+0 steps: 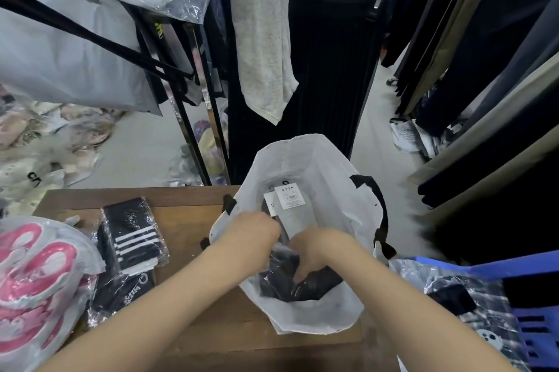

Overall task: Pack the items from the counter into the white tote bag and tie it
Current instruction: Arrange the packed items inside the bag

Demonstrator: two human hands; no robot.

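Note:
The white tote bag (326,172) with black handles stands open on the wooden counter (187,214). Both my hands reach into its mouth. My left hand (254,232) holds the near left rim area and a grey packed garment with a white "OWEN" tag (289,196). Lower inside the bag, my right hand (317,253) presses on a black garment in clear plastic (290,284). On the counter to the left lie black socks with white stripes in plastic (133,235) and another black packed item (121,293).
A pink and white packed item (36,274) lies at the counter's left end. A blue plastic basket (514,296) with a checked packed garment (472,305) stands on the right. Racks of dark hanging clothes surround the aisle; bagged goods cover the floor at left.

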